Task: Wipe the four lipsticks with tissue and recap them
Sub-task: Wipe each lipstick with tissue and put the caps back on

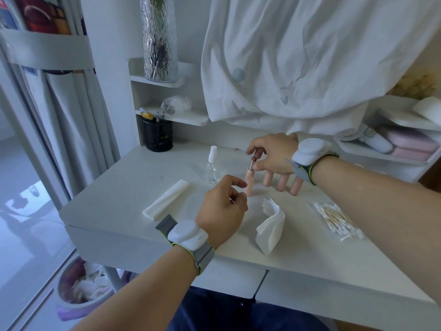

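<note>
The slim pale-pink lipstick tube [249, 181], uncapped, stands near upright over the white surface [119, 187], its long axis vertical and its dark bullet pointing up. The left hand [223, 209] pinches its base, probably to steady it. The right hand [272, 156] pinches near the bullet, other fingers spread. A crumpled white tissue [272, 225] lies just beside, ready for wiping.
</note>
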Tool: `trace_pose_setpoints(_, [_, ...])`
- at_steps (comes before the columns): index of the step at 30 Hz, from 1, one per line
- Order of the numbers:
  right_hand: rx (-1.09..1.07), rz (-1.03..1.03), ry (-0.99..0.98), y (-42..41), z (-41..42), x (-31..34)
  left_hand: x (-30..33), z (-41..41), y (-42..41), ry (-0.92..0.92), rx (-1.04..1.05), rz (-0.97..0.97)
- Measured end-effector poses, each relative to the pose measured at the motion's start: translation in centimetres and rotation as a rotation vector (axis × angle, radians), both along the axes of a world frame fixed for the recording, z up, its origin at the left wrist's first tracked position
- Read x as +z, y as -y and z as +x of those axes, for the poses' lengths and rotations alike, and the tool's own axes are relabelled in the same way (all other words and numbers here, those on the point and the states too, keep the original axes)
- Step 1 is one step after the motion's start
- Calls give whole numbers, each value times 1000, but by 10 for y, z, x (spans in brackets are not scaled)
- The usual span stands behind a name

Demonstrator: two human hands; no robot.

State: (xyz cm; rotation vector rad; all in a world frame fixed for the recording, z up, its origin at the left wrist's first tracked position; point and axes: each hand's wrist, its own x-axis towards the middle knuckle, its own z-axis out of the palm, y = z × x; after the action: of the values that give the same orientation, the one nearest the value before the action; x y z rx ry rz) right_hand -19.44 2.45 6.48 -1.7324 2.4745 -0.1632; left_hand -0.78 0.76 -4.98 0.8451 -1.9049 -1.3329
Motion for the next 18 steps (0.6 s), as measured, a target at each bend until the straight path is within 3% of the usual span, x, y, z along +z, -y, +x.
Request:
trace_pose_setpoints(4, [36,-8,-140,15,-1,-10,0,0,0,5,-3,1])
trace_pose_setpoints(11, [41,-181,-193,4,7,-3,0,0,1,-1,7,11])
trace_pose_setpoints(13, [5,-263,-80,-11,17,10,-1,1,2,-18,27,0])
trace_pose_setpoints(16, [-33,-433,367,-43,30,16,0,1,2,-67,50,13])
trace_pose_setpoints(18, [-56,-521,459,-59,30,9,2,3,1,-86,47,21])
